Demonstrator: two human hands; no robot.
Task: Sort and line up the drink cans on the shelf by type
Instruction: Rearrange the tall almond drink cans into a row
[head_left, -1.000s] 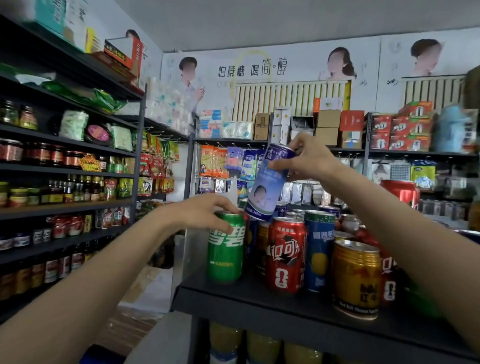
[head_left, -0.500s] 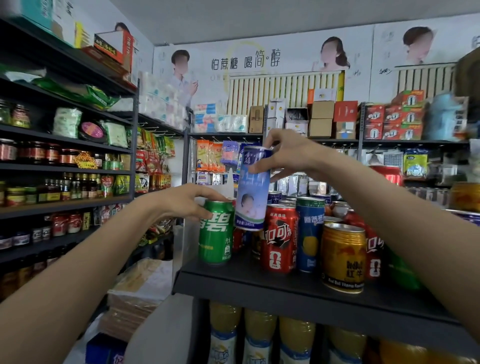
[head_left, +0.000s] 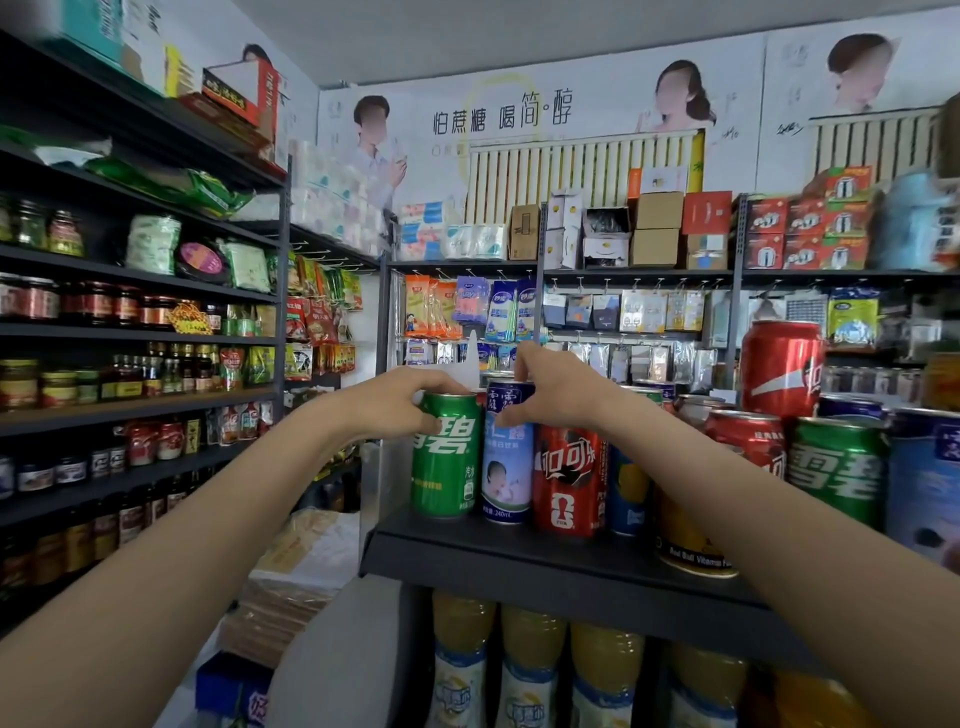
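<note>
one head-worn view, close, facing forward onto the shelf (head_left: 519, 558)

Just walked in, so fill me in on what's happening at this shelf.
A person is sorting drink cans on a black shelf. The left hand grips the top of a green Sprite can at the front left corner. The right hand holds the top of a tall blue-and-white milk drink can, which stands on the shelf between the Sprite and a red Coca-Cola can. More mixed cans crowd the right.

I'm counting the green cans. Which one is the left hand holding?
The green can at the shelf's left end, beside the blue-and-white can. The left hand grips its top; the other green can stands untouched far right.
</note>
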